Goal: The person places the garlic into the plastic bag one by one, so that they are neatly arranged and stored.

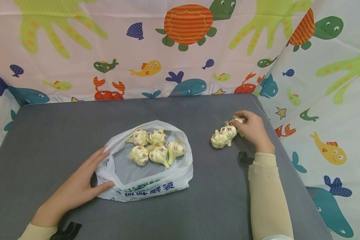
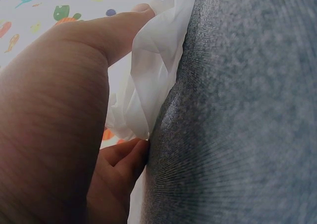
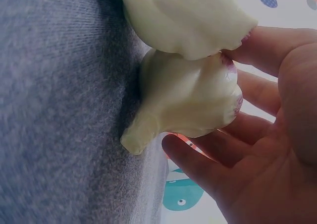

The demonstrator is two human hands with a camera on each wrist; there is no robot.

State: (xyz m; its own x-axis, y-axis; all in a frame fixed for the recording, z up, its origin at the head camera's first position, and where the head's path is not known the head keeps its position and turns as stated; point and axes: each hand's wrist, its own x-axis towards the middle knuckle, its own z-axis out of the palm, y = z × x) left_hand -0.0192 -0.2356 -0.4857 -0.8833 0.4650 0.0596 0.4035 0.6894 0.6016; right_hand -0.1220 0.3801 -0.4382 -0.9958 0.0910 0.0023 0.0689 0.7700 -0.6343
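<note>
A white plastic bag (image 1: 175, 181) lies with its mouth spread wide on the grey table, and several garlic bulbs (image 1: 159, 155) sit inside it. My left hand (image 1: 81, 181) rests at the bag's left side, thumb on the front rim and fairly straight fingers against the back-left rim. In the left wrist view, folded plastic (image 2: 153, 60) shows between thumb and fingers. To the right of the bag, more garlic bulbs (image 1: 219, 139) lie in a short row. At the far end of that row my right hand (image 1: 253, 128) grips a garlic bulb (image 3: 190, 92), partly hidden by the fingers.
The grey table (image 1: 87, 123) extends around the bag and the row. A curtain (image 1: 186, 60) printed with sea animals hangs along the back and right edges. Dark straps (image 1: 67, 230) show near both wrists. Bare tabletop separates the bag from the row.
</note>
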